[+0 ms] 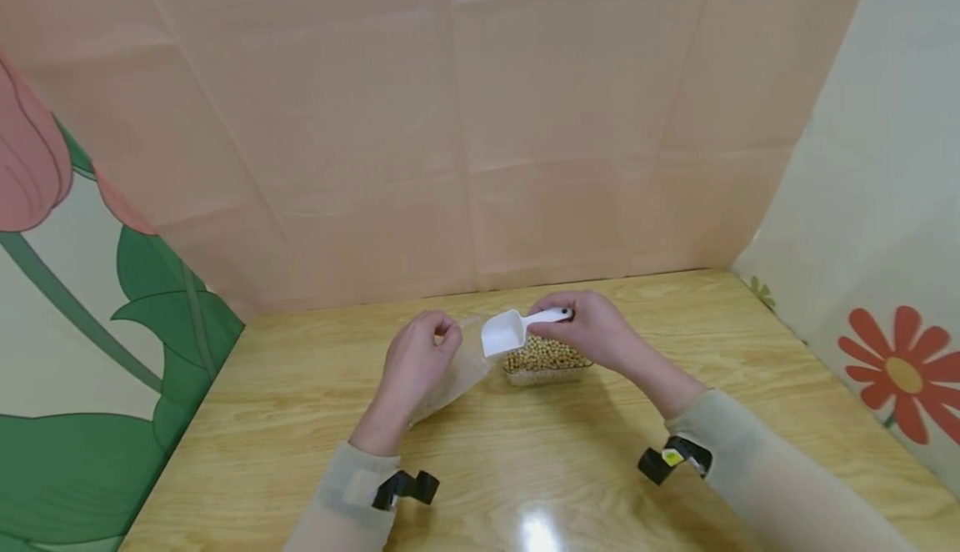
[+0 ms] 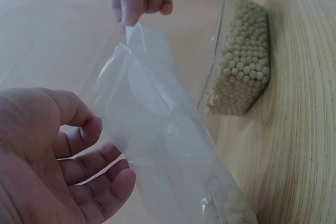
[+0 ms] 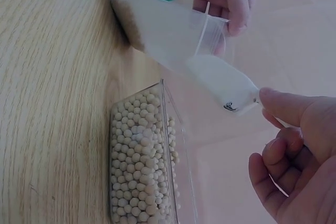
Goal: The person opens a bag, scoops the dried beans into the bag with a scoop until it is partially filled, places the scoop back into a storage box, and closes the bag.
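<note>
My right hand (image 1: 592, 328) pinches the handle of a white plastic scoop (image 1: 504, 333), its bowl tilted at the mouth of a clear plastic bag (image 1: 457, 375). No beans show in the scoop's bowl. With thumb and fingers my left hand (image 1: 415, 360) pinches the bag's rim. Low in the bag, pale round beans (image 2: 231, 205) show through the film in the left wrist view. Below the right hand stands a clear rectangular container (image 1: 546, 378) filled with dried soybeans (image 3: 135, 161).
Everything stands on a wood-grain table (image 1: 480, 485). Pinkish sheeting (image 1: 465, 118) covers the wall along its back edge. Walls painted with flowers border the left and right sides. A strapped camera mount sits on each sleeve.
</note>
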